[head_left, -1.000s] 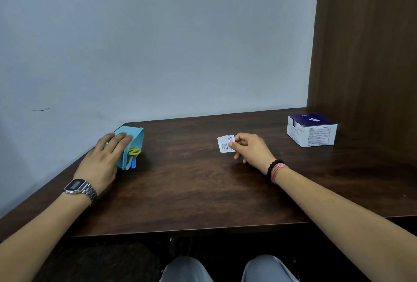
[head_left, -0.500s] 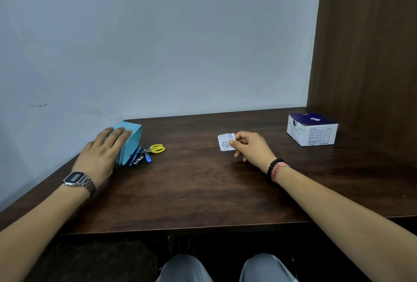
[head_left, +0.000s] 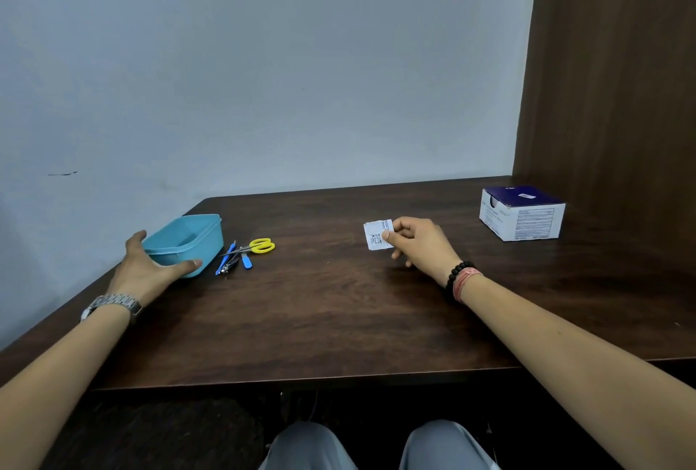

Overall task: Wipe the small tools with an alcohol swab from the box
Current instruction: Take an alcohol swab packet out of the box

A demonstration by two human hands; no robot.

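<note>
Left hand (head_left: 147,273) grips one blue tub (head_left: 186,243); right hand (head_left: 422,243) pinches one swab packet (head_left: 376,235); one swab box (head_left: 521,219).

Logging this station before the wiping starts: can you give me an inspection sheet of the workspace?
Surface: dark wooden table.
Job's things: swab packet unopened; swab box far right; yellow scissors, nail clipper, blue tools lie beside the tub.
Clutter: blue tub upright.
Hands: left hand grips the tub; right hand pinches the packet.
Cables: nothing seen.
Surroundings: pale wall, wooden panel.
</note>
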